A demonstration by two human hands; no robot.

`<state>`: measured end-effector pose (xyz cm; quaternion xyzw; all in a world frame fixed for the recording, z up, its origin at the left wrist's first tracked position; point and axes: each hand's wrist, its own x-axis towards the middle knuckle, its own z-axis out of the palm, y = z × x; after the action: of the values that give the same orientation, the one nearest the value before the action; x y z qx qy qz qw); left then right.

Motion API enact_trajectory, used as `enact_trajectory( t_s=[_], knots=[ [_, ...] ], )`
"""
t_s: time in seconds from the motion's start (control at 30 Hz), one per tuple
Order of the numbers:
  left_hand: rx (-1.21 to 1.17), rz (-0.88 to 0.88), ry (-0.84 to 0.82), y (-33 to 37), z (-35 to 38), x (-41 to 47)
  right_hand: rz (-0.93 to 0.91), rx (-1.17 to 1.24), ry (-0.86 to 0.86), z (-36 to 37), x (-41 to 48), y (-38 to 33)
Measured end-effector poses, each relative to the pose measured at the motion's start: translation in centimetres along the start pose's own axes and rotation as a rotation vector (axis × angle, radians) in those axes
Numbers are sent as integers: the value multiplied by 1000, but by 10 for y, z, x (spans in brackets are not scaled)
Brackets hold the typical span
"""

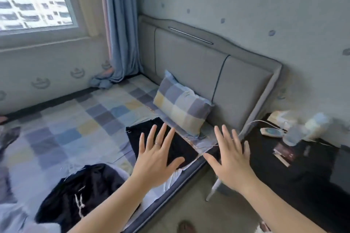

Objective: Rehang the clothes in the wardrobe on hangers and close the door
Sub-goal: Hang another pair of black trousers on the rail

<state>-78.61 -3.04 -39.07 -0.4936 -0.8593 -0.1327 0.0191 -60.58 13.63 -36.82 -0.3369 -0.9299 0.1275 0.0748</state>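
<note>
Pickup step, I judge: left hand (157,159) and right hand (232,161) over bed edge (170,193), fingers apart, empty. Next: grab black garment (181,147); no hanger visible.

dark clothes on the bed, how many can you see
2 for sure: one flat black garment by the checked pillow, partly under the left hand, and one crumpled black garment nearer the camera. A dark shape at the left edge may be another.

left hand (156,159): bare, thin silver ring (157,143) on one finger
right hand (232,159): bare
forearms: bare to the frame edge, with no sleeve showing
</note>
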Motion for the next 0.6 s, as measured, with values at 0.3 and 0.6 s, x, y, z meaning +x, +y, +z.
enact_trajectory(
  t_s=[0.3,0.6],
  knots=[
    [-41,-323,-88,-106,62,50,-156,-56,-244,97,147,-27],
    [-193,-555,-241,-170,129,162,-171,-86,-437,148,325,-18]
  ],
)
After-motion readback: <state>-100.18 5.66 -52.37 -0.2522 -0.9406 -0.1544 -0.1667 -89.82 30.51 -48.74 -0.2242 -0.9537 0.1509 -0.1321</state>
